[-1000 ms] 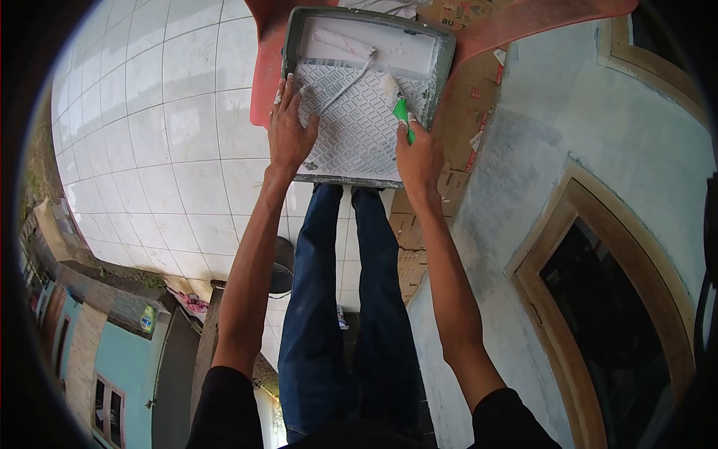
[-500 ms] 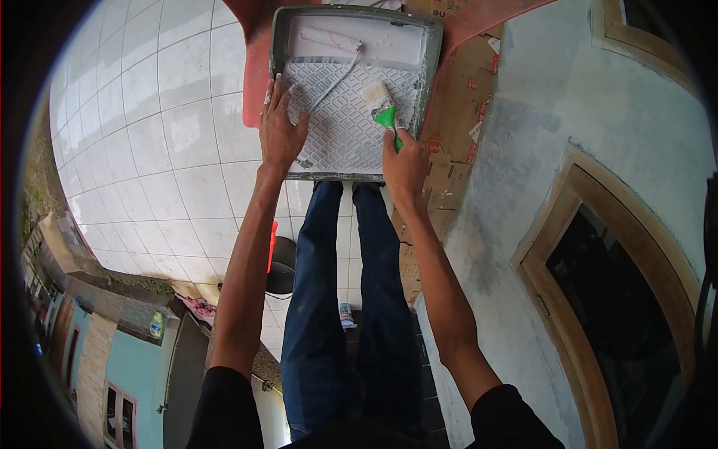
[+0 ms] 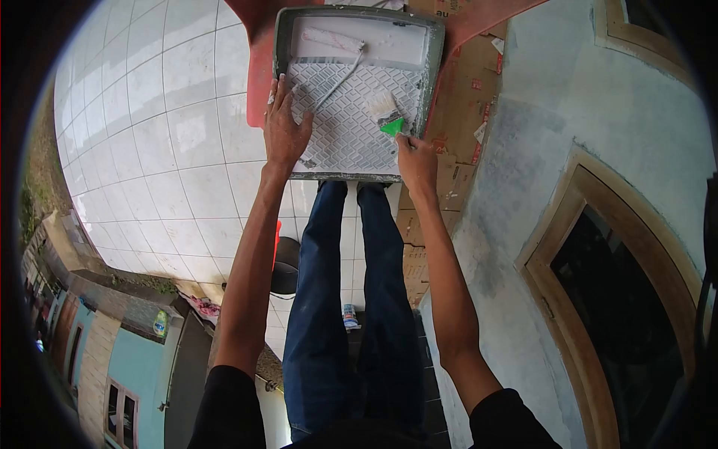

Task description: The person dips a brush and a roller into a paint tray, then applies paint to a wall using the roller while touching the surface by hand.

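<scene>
My right hand (image 3: 417,166) is closed round the handle of a paintbrush (image 3: 391,126) with a green handle and pale, paint-covered bristles. Those bristles lie over the ridged ramp of a dark-rimmed paint tray (image 3: 438,52), pointing up and left. On the tray's left rim rests my left hand (image 3: 286,135), fingers stretched out along the edge and thumb spread over the ramp. White paint marks its fingertips. A paint roller (image 3: 333,40) lies in the white paint at the tray's far end, its thin wire frame reaching down onto the ramp.
A red plastic chair (image 3: 258,90) is under the tray. Flattened cardboard (image 3: 456,168) lines the floor beside the grey-white wall (image 3: 535,142) with its wooden-framed window (image 3: 572,187). A black bucket (image 3: 285,273) and a small can (image 3: 349,316) stand near my legs on white tiles (image 3: 191,138).
My right hand has moved right and slightly down with the paintbrush, whose bristles have shifted down and to the right on the ramp. My left hand stays on the tray's rim.
</scene>
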`<state>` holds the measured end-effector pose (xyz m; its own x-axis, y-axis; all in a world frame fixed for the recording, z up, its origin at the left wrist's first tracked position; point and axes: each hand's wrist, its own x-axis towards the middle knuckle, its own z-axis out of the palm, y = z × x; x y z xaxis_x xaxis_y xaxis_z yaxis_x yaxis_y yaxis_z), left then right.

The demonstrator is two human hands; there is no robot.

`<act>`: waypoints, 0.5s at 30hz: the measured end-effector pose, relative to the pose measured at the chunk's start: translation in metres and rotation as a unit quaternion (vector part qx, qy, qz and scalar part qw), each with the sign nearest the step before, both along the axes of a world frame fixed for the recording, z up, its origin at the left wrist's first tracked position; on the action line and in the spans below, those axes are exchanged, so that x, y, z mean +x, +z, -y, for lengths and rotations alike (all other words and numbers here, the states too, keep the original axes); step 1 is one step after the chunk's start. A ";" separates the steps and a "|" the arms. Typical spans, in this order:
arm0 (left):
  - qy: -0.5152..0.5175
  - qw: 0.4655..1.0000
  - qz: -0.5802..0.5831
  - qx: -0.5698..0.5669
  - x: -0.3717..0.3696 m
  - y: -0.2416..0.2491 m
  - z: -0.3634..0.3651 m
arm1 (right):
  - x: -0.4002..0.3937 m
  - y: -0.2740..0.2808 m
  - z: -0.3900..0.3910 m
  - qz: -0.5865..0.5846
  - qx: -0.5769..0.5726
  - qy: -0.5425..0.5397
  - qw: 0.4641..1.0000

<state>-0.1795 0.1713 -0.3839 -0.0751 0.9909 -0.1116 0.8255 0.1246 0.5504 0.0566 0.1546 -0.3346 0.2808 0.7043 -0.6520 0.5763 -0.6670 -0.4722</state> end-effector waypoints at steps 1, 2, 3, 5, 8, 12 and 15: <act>0.000 1.000 0.000 -0.001 -0.001 0.000 0.001 | 0.004 0.001 -0.003 -0.001 0.000 0.000 1.000; 0.000 1.000 -0.001 0.000 0.000 0.000 0.001 | 0.010 0.002 -0.007 -0.008 -0.050 0.000 0.999; 0.003 1.000 0.001 -0.001 0.000 0.001 0.001 | 0.014 0.005 -0.012 -0.015 -0.099 0.000 0.995; 0.008 1.000 0.003 -0.003 0.000 0.003 0.000 | 0.017 0.032 -0.027 -0.006 -0.118 0.013 0.993; 0.010 1.000 0.007 -0.012 0.001 0.005 0.001 | 0.016 0.044 -0.035 0.020 -0.079 0.022 0.996; 0.007 1.000 0.002 -0.010 0.001 0.004 0.000 | 0.008 0.033 -0.046 0.014 0.070 0.001 0.997; 0.009 1.000 -0.003 -0.012 0.001 0.004 0.000 | -0.009 0.020 -0.049 -0.042 0.069 -0.040 0.996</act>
